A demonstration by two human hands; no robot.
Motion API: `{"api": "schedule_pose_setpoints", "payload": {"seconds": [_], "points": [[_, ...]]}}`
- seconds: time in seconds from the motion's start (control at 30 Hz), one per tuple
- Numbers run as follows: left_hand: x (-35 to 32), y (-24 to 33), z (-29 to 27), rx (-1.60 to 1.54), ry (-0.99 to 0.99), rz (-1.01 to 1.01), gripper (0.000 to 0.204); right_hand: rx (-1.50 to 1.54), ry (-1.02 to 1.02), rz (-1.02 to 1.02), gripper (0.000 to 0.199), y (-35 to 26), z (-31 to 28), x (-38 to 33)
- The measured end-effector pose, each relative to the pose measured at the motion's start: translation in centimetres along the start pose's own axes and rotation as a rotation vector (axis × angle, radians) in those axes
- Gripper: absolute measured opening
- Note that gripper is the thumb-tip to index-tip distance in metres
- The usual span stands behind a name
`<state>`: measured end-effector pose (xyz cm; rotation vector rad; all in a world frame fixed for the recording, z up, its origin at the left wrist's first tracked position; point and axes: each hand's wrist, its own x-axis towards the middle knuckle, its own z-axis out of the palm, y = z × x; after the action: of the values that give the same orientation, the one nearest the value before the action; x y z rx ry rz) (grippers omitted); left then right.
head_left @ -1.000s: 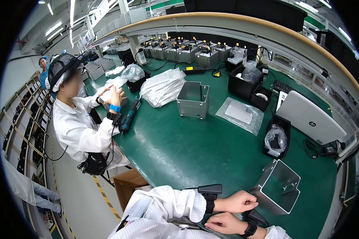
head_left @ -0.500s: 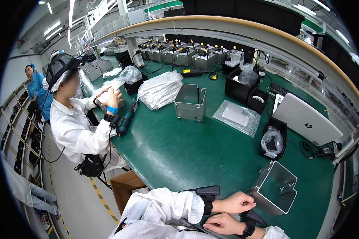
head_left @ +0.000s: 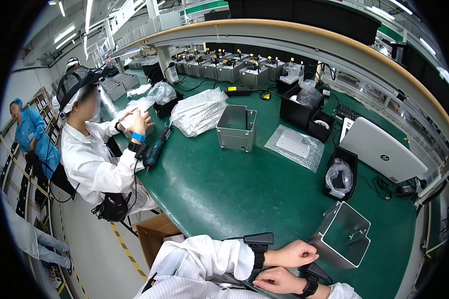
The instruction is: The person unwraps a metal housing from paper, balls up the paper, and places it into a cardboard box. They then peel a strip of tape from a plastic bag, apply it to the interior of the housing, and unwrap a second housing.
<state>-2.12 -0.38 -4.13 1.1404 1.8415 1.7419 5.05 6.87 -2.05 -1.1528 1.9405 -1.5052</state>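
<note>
My left hand [head_left: 295, 253] lies at the near edge of the green table [head_left: 234, 189], fingers curled into a loose fist with nothing in it. A black band with a small black device [head_left: 257, 245] sits on its wrist. Just right of that hand stands an open grey sheet-metal box [head_left: 345, 234]. My right hand [head_left: 278, 280], with a black wristband [head_left: 310, 287], lies just below the left hand, close to my white left sleeve [head_left: 204, 261]. Its fingers point left; what they touch is hidden.
A seated co-worker in white [head_left: 92, 159] handles something pale at the table's left edge, a blue-green power screwdriver [head_left: 155, 146] beside them. Farther off lie a second metal box [head_left: 237, 128], bagged parts [head_left: 200, 110], bubble wrap [head_left: 293, 146], black trays [head_left: 340, 175] and a white laptop [head_left: 382, 155]. A person in blue [head_left: 31, 132] stands at left.
My hands have barely moved. The person in blue has walked closer along the left aisle. The view has shifted slightly.
</note>
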Motion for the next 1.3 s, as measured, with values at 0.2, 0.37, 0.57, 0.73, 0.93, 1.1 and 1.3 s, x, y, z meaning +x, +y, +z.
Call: {"api": "schedule_pose_setpoints", "payload": {"seconds": [0.2, 0.37, 0.57, 0.73, 0.93, 1.1, 1.3], "points": [[0.0, 0.0, -0.1, 0.01, 0.002, -0.002, 0.042, 0.024, 0.018, -0.005, 0.011, -0.1, 0.1, 0.1], [0.0, 0.0, -0.1, 0.008, 0.019, 0.016, 0.043, 0.012, 0.017, 0.003, 0.011, 0.1, 0.1, 0.0], [0.0, 0.1, 0.0, -0.033, 0.017, -0.01, 0.042, 0.006, 0.004, 0.008, 0.011, 0.0, 0.0, 0.0], [0.0, 0.1, 0.0, -0.046, 0.009, 0.001, 0.042, 0.009, 0.017, 0.004, 0.011, 0.1, 0.0, 0.0], [0.2, -0.3, 0.2, -0.048, 0.014, 0.008, 0.042, -0.017, 0.016, -0.004, 0.009, 0.4, -0.1, -0.1], [0.1, -0.8, 0.2, -0.026, 0.032, 0.045, 0.042, -0.046, 0.008, -0.023, 0.009, 0.1, 0.1, 0.2], [0.1, -0.4, 0.4, 0.022, 0.026, 0.057, 0.042, -0.054, 0.108, -0.04, 0.009, 0.5, 1.0, 0.0]]}}
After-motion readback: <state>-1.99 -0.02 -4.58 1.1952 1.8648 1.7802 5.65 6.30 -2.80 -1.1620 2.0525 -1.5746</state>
